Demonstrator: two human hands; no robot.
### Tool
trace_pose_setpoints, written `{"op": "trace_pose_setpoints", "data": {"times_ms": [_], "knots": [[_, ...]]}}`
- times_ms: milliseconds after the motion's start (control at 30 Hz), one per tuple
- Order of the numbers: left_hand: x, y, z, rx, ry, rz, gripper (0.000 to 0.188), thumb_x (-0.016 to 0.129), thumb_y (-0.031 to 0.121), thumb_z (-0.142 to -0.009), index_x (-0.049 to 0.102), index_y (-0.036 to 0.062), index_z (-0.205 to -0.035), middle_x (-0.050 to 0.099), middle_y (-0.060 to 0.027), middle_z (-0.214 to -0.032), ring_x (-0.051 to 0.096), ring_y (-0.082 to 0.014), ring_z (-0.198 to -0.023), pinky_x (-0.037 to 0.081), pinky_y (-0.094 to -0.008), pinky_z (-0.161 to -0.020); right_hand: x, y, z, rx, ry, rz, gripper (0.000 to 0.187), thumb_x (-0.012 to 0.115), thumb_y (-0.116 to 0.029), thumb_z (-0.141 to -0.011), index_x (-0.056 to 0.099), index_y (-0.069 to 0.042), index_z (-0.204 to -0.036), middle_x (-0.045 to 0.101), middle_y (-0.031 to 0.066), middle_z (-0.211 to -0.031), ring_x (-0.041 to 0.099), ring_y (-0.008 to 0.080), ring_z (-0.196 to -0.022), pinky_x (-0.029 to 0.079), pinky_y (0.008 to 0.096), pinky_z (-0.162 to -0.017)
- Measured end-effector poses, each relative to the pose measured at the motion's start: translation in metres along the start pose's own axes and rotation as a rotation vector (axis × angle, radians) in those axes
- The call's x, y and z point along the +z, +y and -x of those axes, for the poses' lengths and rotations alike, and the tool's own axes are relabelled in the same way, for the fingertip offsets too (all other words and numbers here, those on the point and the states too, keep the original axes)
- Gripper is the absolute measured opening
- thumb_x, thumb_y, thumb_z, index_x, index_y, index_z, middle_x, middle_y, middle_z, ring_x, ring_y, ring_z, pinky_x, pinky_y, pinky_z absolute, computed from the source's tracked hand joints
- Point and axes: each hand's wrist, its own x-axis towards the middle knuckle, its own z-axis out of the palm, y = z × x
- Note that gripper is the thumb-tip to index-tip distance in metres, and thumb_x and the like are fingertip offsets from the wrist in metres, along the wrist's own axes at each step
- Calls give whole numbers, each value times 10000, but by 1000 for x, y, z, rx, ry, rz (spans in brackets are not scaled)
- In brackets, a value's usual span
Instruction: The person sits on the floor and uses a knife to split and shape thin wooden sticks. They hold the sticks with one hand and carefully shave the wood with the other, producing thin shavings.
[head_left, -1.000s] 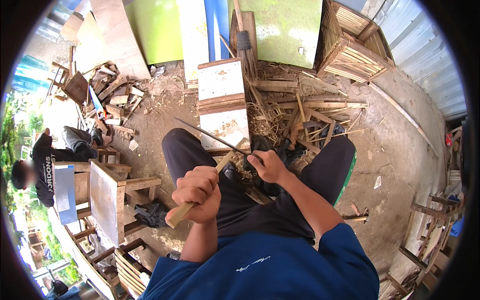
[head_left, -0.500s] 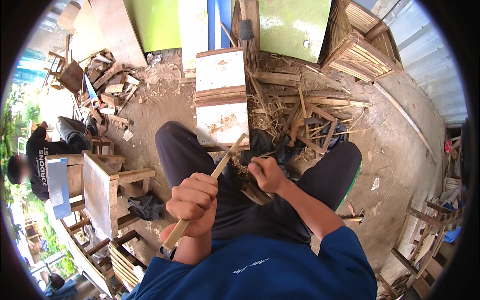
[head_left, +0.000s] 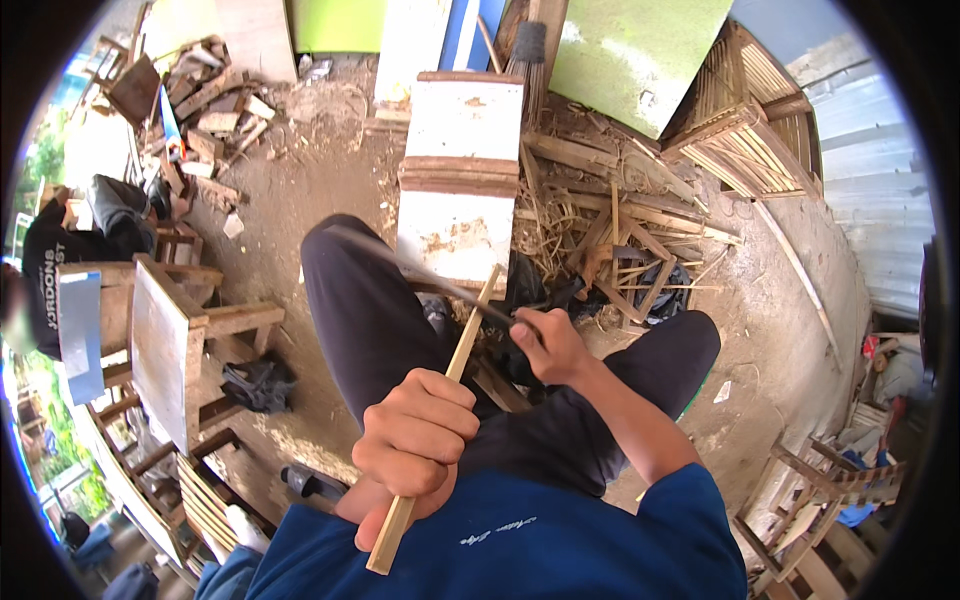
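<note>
My left hand (head_left: 415, 435) is wrapped round a slim, pale strip of wood (head_left: 462, 352), whose ends stick out above and below the fist. In my right hand (head_left: 548, 343) is a long-bladed knife (head_left: 425, 272), its handle mostly hidden by the fingers. The motion-blurred blade slants up and left from that hand, crossing the strip near its upper end. Whether blade and strip touch I cannot tell. Both hands are between my spread knees, above my lap.
A white-topped wooden bench (head_left: 456, 240) stands ahead. Wood offcuts and shavings (head_left: 600, 210) lie right of it, with a slatted frame (head_left: 745, 140) beyond. At left are a wooden table (head_left: 168, 345), a scrap pile (head_left: 205, 120) and a seated person (head_left: 75, 235).
The knife blade now reaches leftward across the strip. My left hand has shifted slightly right and lower, and the strip stands steeper. The whole view has turned a little.
</note>
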Motion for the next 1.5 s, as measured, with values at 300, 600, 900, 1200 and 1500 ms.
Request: {"op": "trace_pose_setpoints", "data": {"times_ms": [300, 600, 900, 1200, 1500], "knots": [[-11, -1, -1, 57, 13, 2, 800, 284, 709, -1041, 241, 110, -512, 236, 6, -437, 244, -129, -313, 139, -266, -349, -4, 15, 2, -218, -79, -104, 574, 498, -439, -1076, 613, 59, -814, 517, 230, -622, 562, 417, -576, 439, 446, -577], [-23, -1, -8, 39, -13, 48, 801, 296, 701, -1046, 248, 114, -502, 227, 8, -442, 239, -128, -319, 135, -266, -355, -6, 21, 0, -229, -167, -141, 533, 512, -422, -1076, 584, 21, -788, 479, 154, -576, 480, 306, -503, 399, 391, -536], [-22, -2, -13, 16, 33, 48, 765, 290, 667, -1068, 226, 156, -501, 188, 47, -426, 177, -91, -301, 87, -260, -365, 1, 19, 7, -92, -88, -171, 528, 501, -417, -1071, 552, 22, -781, 439, 146, -562, 465, 288, -478, 374, 386, -508], [-32, 4, -14, -22, 47, 90, 788, 294, 681, -1058, 218, 136, -493, 214, 26, -416, 211, -109, -297, 114, -265, -341, 4, 16, 21, 26, 19, -127, 486, 527, -405, -1062, 576, 8, -812, 473, 186, -575, 529, 374, -515, 414, 414, -535], [-19, -3, -11, 7, -2, 74, 797, 305, 688, -1052, 225, 125, -494, 217, 17, -419, 222, -123, -297, 123, -264, -340, -3, 13, 8, 110, 61, -66, 511, 528, -427, -1061, 632, 39, -877, 555, 227, -640, 595, 441, -593, 450, 438, -559]]}}
